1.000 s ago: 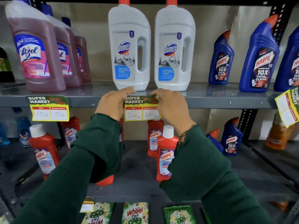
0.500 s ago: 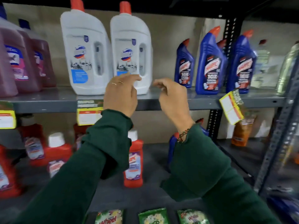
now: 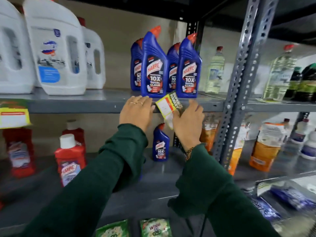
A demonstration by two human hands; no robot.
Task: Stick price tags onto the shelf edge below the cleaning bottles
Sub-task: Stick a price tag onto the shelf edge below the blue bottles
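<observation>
A yellow, red and green price tag [image 3: 166,105] hangs tilted at the grey shelf edge [image 3: 77,107], just below several blue Harpic bottles [image 3: 153,69]. My right hand [image 3: 188,122] covers the tag's lower part, thumb on the paper. My left hand [image 3: 136,112] lies flat on the shelf edge, its fingertips at the tag's left corner. White jug bottles [image 3: 54,57] stand further left on the same shelf. Another price tag [image 3: 13,115] is stuck on the edge at the far left, blurred.
A perforated grey upright post [image 3: 239,82] stands right of my hands. Clear bottles [image 3: 214,71] sit behind it. The lower shelf holds red bottles [image 3: 70,159], one blue bottle [image 3: 160,144] and orange pouches [image 3: 265,151]. Green detergent packets [image 3: 153,227] lie at the bottom.
Both hands left the tag stuck under the white jugs and moved right along the shelf edge. They now reach the tilted tag under the blue bottles. The view swung right.
</observation>
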